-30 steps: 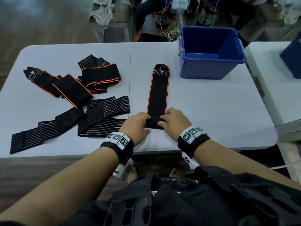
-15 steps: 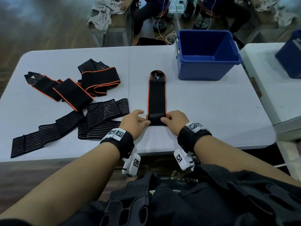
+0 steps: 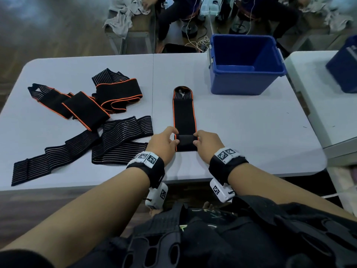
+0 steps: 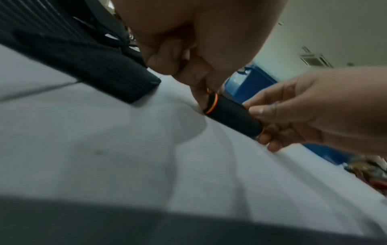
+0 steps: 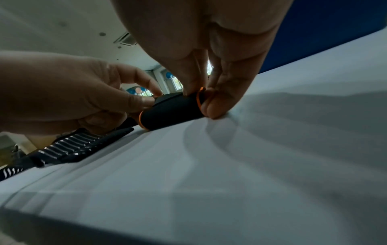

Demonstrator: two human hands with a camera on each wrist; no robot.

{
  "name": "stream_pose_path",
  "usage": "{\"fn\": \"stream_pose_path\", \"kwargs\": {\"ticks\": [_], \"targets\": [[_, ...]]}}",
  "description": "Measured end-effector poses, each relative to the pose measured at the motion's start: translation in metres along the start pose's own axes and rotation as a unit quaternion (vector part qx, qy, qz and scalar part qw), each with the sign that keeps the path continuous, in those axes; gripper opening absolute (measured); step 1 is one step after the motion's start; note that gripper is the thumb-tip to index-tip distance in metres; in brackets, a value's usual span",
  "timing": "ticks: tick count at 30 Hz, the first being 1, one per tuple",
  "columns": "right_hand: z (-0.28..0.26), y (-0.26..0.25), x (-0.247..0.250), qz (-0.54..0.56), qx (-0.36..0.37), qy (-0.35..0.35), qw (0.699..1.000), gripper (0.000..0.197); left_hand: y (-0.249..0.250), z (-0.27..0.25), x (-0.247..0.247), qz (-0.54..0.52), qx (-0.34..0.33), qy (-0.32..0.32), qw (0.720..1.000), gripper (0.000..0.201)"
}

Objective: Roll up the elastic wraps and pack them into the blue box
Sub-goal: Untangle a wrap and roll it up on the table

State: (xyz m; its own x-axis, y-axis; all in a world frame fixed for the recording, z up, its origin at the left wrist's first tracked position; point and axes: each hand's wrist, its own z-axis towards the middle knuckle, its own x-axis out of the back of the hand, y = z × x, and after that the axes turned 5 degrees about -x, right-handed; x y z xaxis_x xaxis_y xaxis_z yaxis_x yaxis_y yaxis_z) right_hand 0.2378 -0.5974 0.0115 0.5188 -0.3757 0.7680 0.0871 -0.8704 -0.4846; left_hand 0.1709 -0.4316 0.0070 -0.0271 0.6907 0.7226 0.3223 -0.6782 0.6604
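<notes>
A black elastic wrap with orange edges (image 3: 184, 113) lies straight on the white table (image 3: 241, 132), its near end rolled into a short roll (image 3: 185, 142). My left hand (image 3: 166, 142) pinches the roll's left end and my right hand (image 3: 205, 141) pinches its right end. The left wrist view has the roll (image 4: 232, 116) between both hands; the right wrist view has that roll (image 5: 171, 111) resting on the table. The blue box (image 3: 245, 64) stands open at the table's far right, with nothing visible inside.
Other wraps lie in a pile at the left: orange-edged ones (image 3: 87, 105) and striped black ones (image 3: 92, 146). A second white table (image 3: 328, 113) with another blue box (image 3: 345, 68) stands to the right. A seated person and cables are beyond the far edge.
The flat near end of the wrap has been folded over and rolled forward into a short roll. Both hands have moved slightly away from me with it.
</notes>
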Motion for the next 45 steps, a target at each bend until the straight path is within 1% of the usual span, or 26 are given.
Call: {"fn": "stream_pose_path", "kwargs": {"ticks": [2, 4, 7, 10, 11, 13, 15, 17, 19, 20, 25, 30, 31, 33, 35, 36, 38, 40, 43, 45], "targets": [[0.0, 0.0, -0.001, -0.038, 0.022, -0.007, 0.999, 0.03, -0.001, -0.001, -0.002, 0.025, -0.012, -0.007, 1.0, 0.017], [-0.002, 0.003, -0.002, -0.058, 0.04, -0.02, 0.997, 0.034, -0.004, -0.003, -0.002, 0.049, -0.028, -0.006, 0.998, 0.028], [-0.001, 0.008, -0.003, -0.09, 0.036, -0.035, 0.995, 0.035, -0.009, -0.005, -0.002, 0.065, -0.066, -0.023, 0.995, 0.04], [0.003, 0.009, 0.002, -0.051, 0.028, -0.035, 0.998, 0.033, -0.015, -0.005, -0.002, 0.07, -0.063, -0.058, 0.994, 0.056], [0.003, 0.009, 0.003, -0.029, 0.032, -0.032, 0.999, 0.032, -0.017, -0.003, -0.002, 0.076, -0.061, -0.062, 0.993, 0.058], [0.004, 0.009, 0.005, 0.016, 0.03, -0.029, 0.999, 0.023, -0.016, 0.001, -0.003, 0.073, -0.049, -0.058, 0.994, 0.052], [0.007, 0.008, 0.008, 0.041, 0.008, -0.02, 0.999, 0.012, -0.014, 0.007, -0.003, 0.038, -0.014, -0.049, 0.998, 0.041], [0.011, 0.007, 0.011, 0.051, -0.021, -0.019, 0.998, 0.025, -0.01, 0.013, -0.002, 0.012, 0.013, -0.051, 0.999, 0.033], [0.014, 0.006, 0.013, 0.041, -0.042, -0.024, 0.998, 0.041, -0.007, 0.016, -0.002, 0.022, 0.017, -0.061, 0.998, 0.033], [0.015, 0.005, 0.013, 0.03, -0.05, -0.027, 0.998, 0.045, -0.005, 0.016, -0.003, 0.03, 0.019, -0.063, 0.997, 0.035], [0.019, 0.004, 0.01, 0.004, -0.089, -0.025, 0.996, 0.052, 0.001, 0.018, -0.007, 0.064, 0.04, -0.09, 0.993, 0.047], [0.023, -0.003, 0.009, -0.011, -0.118, -0.022, 0.993, 0.051, 0.005, 0.021, -0.006, 0.089, 0.071, -0.105, 0.988, 0.049], [0.022, -0.003, 0.008, -0.014, -0.113, -0.012, 0.993, 0.049, 0.005, 0.022, -0.006, 0.092, 0.073, -0.099, 0.988, 0.049], [0.019, 0.0, 0.006, 0.016, -0.093, 0.024, 0.995, 0.035, 0.003, 0.02, -0.004, 0.106, 0.058, -0.064, 0.991, 0.042], [0.014, 0.002, 0.005, 0.067, -0.073, 0.055, 0.994, 0.03, 0.004, 0.016, -0.002, 0.119, 0.011, -0.019, 0.993, 0.03], [0.013, 0.002, 0.005, 0.076, -0.06, 0.058, 0.994, 0.028, 0.004, 0.014, -0.002, 0.13, -0.025, -0.005, 0.991, 0.03], [0.013, -0.001, 0.004, 0.062, -0.035, 0.058, 0.996, 0.019, 0.007, 0.014, -0.003, 0.159, -0.073, 0.002, 0.985, 0.03], [0.012, -0.004, 0.005, 0.028, -0.015, 0.058, 0.998, 0.016, 0.008, 0.014, -0.005, 0.185, -0.083, -0.005, 0.979, 0.031], [0.009, 0.0, 0.007, 0.013, 0.002, 0.036, 0.999, 0.032, -0.001, 0.013, -0.008, 0.188, -0.075, -0.036, 0.979, 0.038], [0.009, 0.007, 0.008, 0.011, 0.025, 0.013, 1.0, 0.048, -0.011, 0.014, -0.007, 0.155, -0.054, -0.069, 0.984, 0.051]]}}
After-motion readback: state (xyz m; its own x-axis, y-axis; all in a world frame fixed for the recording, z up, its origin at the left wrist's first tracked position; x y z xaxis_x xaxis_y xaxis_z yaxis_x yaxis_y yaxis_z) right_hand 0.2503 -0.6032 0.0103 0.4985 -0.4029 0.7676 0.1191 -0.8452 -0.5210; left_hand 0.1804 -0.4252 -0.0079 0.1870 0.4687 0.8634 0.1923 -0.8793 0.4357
